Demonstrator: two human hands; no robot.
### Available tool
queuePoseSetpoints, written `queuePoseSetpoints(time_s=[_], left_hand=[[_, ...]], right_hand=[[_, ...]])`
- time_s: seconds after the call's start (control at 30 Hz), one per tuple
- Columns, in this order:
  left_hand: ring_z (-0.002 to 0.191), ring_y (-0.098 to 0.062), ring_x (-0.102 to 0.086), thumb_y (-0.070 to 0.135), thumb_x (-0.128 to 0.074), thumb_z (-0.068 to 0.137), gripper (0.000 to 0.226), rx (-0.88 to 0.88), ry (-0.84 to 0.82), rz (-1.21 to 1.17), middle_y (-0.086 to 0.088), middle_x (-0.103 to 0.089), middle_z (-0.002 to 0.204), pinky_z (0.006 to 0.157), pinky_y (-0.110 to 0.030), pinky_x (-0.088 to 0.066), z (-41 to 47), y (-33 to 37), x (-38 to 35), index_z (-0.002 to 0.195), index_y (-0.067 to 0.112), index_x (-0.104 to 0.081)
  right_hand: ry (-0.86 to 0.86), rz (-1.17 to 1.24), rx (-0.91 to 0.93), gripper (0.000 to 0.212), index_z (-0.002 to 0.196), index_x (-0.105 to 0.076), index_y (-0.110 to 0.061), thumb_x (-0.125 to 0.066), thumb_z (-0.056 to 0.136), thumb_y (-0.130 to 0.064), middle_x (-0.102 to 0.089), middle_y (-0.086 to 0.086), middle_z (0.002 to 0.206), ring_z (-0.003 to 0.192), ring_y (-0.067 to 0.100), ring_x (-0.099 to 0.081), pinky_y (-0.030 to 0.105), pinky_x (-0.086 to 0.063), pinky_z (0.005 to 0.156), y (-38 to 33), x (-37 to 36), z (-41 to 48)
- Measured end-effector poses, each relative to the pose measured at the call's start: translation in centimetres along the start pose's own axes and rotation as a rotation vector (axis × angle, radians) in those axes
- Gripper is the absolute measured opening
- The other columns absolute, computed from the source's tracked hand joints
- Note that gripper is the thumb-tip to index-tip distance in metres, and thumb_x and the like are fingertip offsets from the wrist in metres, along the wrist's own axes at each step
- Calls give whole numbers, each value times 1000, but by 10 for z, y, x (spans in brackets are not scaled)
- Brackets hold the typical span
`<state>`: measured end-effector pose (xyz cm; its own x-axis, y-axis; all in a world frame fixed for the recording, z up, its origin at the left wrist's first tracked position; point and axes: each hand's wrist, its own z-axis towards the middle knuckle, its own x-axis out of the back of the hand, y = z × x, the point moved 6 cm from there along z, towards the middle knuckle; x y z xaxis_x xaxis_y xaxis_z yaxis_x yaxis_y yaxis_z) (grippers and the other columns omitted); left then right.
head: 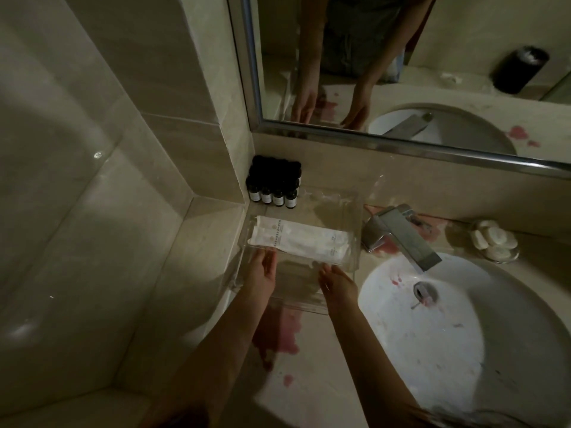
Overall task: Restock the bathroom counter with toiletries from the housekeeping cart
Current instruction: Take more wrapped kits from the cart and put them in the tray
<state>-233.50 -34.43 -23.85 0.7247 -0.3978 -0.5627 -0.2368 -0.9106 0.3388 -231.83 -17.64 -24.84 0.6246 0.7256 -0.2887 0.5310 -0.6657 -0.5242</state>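
You're arranging stock: your left hand (262, 270) and right hand (337, 282) lie released, fingers straight, at the white sachets (296, 239) in the clear tray (327, 208) on the tabletop (197, 273); next, likely square them gently.

Dim, murky wide-angle view with bowed edges; light pools on the sink (401, 350), corners dark.
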Motion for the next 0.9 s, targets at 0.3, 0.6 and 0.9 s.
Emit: queuePoseSetpoints(time_s=[0.3, 0.6, 0.9], left_hand=[[120, -25, -57, 13, -49, 99, 31, 47, 98, 159, -17, -58, 131, 105, -34, -44, -4, 4, 4, 125, -4, -55], [99, -25, -61, 2, -52, 95, 8, 31, 177, 149, -20, -54, 135, 109, -35, -39, -10, 2, -3, 90, 0, -58], [108, -25, -56, 4, -50, 97, 11, -16, 155, 180, -20, -55, 133, 106, -35, -43, -25, 3, 3, 96, -4, -58]], right_hand=[[-4, 32, -36, 43, 133, -50, 3, -49, 91, 13, -64, 13, 112, 91, 19, -63, 29, -48, 81, 2, 2, 1], [20, 52, -48, 41, 133, -48, 6, -41, 93, 15, -60, 17, 113, 113, 30, -60, 35, -47, 90, -1, -1, -4], [-17, 103, -40, 36, 134, -45, 7, -43, 98, 2, -59, 20, 125, 89, 16, -60, 19, -55, 63, -6, 3, -17]])
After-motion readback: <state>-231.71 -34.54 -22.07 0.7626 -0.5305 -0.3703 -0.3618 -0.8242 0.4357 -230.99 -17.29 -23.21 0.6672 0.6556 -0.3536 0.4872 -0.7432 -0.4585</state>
